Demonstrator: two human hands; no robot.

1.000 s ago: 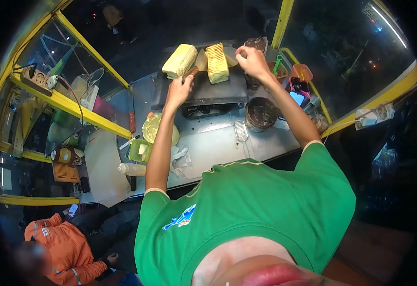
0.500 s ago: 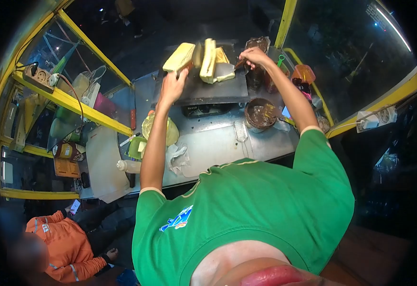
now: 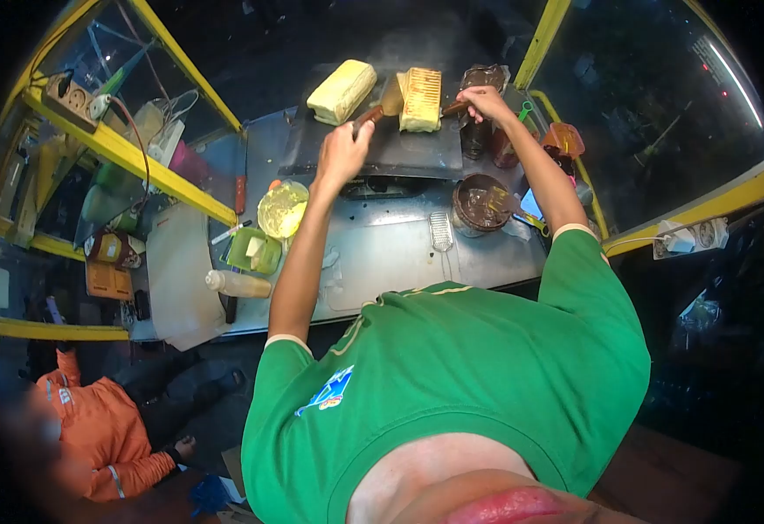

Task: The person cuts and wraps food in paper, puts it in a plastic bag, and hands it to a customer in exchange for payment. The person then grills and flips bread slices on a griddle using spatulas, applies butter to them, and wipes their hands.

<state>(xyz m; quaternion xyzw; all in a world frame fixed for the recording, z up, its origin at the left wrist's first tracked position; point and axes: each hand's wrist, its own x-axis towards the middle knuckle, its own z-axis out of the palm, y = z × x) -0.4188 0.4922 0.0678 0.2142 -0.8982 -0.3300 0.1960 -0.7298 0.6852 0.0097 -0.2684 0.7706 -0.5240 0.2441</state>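
Note:
My left hand [image 3: 344,150] is closed round the brown handle of a spatula [image 3: 392,94], whose metal blade stands at the left side of a toasted bread block [image 3: 421,99] with brown grill lines. A second brown-handled spatula [image 3: 456,108] is gripped by my right hand [image 3: 485,102] at the right side of that block; its blade is mostly hidden. To the left, a paler bread block [image 3: 342,90] lies on the dark griddle [image 3: 312,155]. Neither hand touches the bread.
Nearer me are a chocolate-smeared tub [image 3: 481,203], a small grater [image 3: 441,232], a yellow-smeared bowl [image 3: 283,210], a green container [image 3: 254,251] and a bottle [image 3: 238,284]. Yellow frame bars flank the counter. A person in an orange jacket [image 3: 102,428] is at the lower left.
The toasted block, seen standing on its narrow side half a second ago, now shows its grilled face upward. Both spatulas have closed in on its sides. The orange-jacketed person's arm has moved.

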